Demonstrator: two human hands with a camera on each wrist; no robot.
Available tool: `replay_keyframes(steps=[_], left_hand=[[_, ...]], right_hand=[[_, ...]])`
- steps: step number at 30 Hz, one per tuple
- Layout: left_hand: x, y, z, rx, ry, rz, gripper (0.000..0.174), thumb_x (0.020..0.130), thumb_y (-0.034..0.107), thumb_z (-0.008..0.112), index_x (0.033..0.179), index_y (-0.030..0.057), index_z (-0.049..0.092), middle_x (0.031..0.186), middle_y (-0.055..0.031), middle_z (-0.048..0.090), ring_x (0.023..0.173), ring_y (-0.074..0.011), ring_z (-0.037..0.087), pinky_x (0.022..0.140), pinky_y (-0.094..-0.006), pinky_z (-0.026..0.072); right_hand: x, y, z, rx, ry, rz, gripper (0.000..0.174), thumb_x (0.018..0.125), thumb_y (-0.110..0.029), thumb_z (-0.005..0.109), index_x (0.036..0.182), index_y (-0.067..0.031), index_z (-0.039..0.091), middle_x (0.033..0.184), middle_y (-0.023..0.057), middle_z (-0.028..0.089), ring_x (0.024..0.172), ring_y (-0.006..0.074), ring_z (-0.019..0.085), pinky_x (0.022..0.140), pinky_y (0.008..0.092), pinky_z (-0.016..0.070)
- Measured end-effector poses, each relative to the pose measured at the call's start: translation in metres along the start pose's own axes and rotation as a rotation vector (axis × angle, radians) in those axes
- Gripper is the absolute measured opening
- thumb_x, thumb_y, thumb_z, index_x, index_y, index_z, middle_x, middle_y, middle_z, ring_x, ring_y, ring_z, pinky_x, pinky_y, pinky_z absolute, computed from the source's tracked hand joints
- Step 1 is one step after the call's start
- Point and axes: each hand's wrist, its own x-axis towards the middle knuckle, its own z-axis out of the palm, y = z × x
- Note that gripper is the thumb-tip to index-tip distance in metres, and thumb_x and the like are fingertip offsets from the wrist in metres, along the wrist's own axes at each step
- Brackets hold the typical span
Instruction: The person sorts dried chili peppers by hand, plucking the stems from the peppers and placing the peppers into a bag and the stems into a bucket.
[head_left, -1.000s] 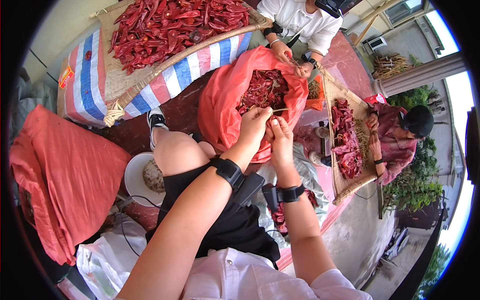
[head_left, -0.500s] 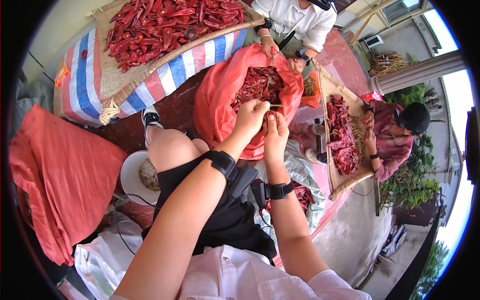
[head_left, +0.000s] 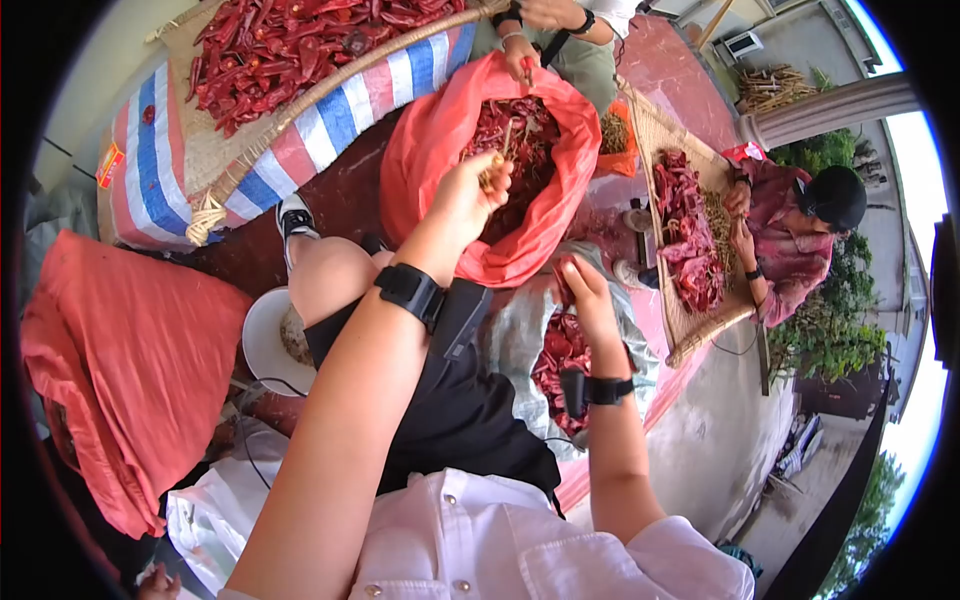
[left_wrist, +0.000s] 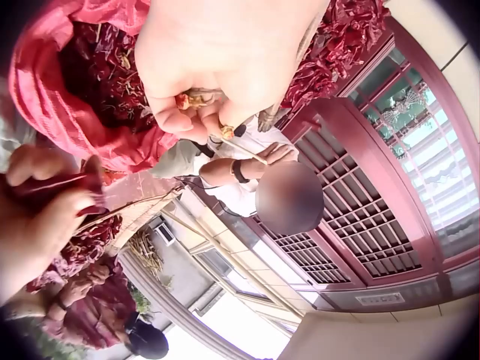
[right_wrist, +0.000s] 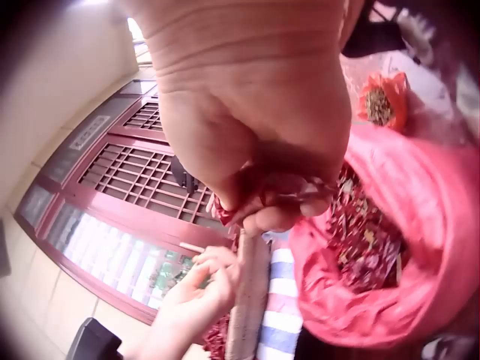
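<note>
My left hand (head_left: pixel 463 205) is at the near edge of the open red sack (head_left: pixel 420 150), which holds dried red chilies and stalks. Its fingers grip chili stems (left_wrist: pixel 247 154); one thin stalk juts out past the fingertips, and pale stem caps (left_wrist: pixel 196 100) show in the curled fingers. To the right, over a grey-white sack (head_left: pixel 505 335) of red chilies (head_left: pixel 560 365), my right hand (head_left: pixel 590 295) holds a dried red chili (right_wrist: pixel 262 199) under its thumb and curled fingers. The two hands are apart.
A woven tray (head_left: pixel 213 150) heaped with chilies lies on a striped cloth (head_left: pixel 150 190) at upper left. Another person works at a second tray (head_left: pixel 690 335) on the right; one more sits beyond the red sack. A white bucket (head_left: pixel 265 345) and covered red sack (head_left: pixel 130 370) stand at left.
My hands were together at the chili; now they are apart. The left has moved up and left with the stem, the right down and right with the chili.
</note>
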Motion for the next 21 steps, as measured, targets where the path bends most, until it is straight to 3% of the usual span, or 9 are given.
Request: replay_keyframes(steps=[5, 6, 9, 11, 15, 18, 21], left_hand=[[-0.008, 0.009, 0.014, 0.031, -0.042, 0.079, 0.011, 0.086, 0.014, 0.052, 0.09, 0.0041, 0.054, 0.085, -0.0085, 0.062, 0.072, -0.0136, 0.059, 0.065, -0.0276, 0.0489], [-0.008, 0.009, 0.015, 0.044, -0.04, 0.075, 0.01, 0.085, 0.012, 0.051, 0.09, 0.0039, 0.055, 0.086, -0.0087, 0.062, 0.074, -0.0149, 0.059, 0.071, -0.0304, 0.049], [-0.006, 0.006, 0.017, 0.062, -0.058, 0.12, 0.008, 0.082, 0.009, 0.05, 0.086, 0.0045, 0.056, 0.086, -0.0092, 0.062, 0.074, -0.0162, 0.059, 0.072, -0.0309, 0.0493], [-0.006, 0.009, 0.017, 0.045, -0.049, 0.131, 0.006, 0.079, 0.008, 0.05, 0.082, 0.005, 0.055, 0.085, -0.0091, 0.061, 0.074, -0.0168, 0.059, 0.072, -0.031, 0.0493], [-0.007, 0.021, 0.02, 0.069, -0.018, 0.192, 0.005, 0.079, 0.009, 0.05, 0.079, 0.006, 0.054, 0.083, -0.0082, 0.06, 0.074, -0.0167, 0.058, 0.072, -0.0318, 0.0488], [-0.008, 0.029, 0.022, 0.131, 0.038, 0.28, 0.006, 0.076, 0.006, 0.048, 0.08, 0.0063, 0.053, 0.083, -0.0079, 0.059, 0.072, -0.016, 0.057, 0.072, -0.0293, 0.0483], [-0.003, 0.031, 0.023, 0.106, 0.088, 0.268, 0.008, 0.075, 0.003, 0.05, 0.081, 0.0068, 0.054, 0.086, -0.0076, 0.059, 0.074, -0.0154, 0.057, 0.076, -0.0303, 0.0473]], right_hand=[[-0.078, 0.047, -0.094, -0.412, -0.072, 0.305, 0.022, 0.087, -0.015, 0.053, 0.1, 0.0017, 0.057, 0.073, 0.0021, 0.057, 0.062, 0.0074, 0.05, 0.055, 0.0216, 0.0398], [-0.094, 0.078, -0.113, -0.627, 0.035, 0.156, 0.026, 0.083, -0.013, 0.057, 0.104, 0.0022, 0.056, 0.078, 0.0045, 0.059, 0.068, 0.0101, 0.054, 0.061, 0.0232, 0.0435], [-0.091, 0.102, -0.133, -0.579, 0.144, 0.294, 0.031, 0.08, -0.011, 0.06, 0.108, 0.0012, 0.055, 0.083, 0.0058, 0.06, 0.075, 0.0129, 0.057, 0.069, 0.0257, 0.0459], [-0.063, 0.083, -0.101, -0.494, 0.117, 0.282, 0.03, 0.08, -0.01, 0.059, 0.107, 0.0019, 0.056, 0.087, 0.0079, 0.062, 0.082, 0.0158, 0.058, 0.073, 0.0291, 0.0464], [0.012, 0.054, -0.029, -0.741, 0.146, -0.299, 0.022, 0.078, -0.009, 0.058, 0.096, 0.0018, 0.06, 0.091, 0.0154, 0.062, 0.087, 0.0289, 0.06, 0.074, 0.0343, 0.0464], [0.072, 0.042, 0.019, -0.71, 0.071, -0.337, 0.022, 0.076, -0.009, 0.059, 0.096, 0.0004, 0.061, 0.093, 0.0169, 0.061, 0.089, 0.0315, 0.058, 0.078, 0.0352, 0.0459], [0.133, 0.072, 0.043, -0.82, -0.044, -0.287, 0.026, 0.075, -0.012, 0.059, 0.097, 0.0002, 0.061, 0.102, 0.0161, 0.058, 0.095, 0.0299, 0.056, 0.083, 0.0355, 0.0446]])
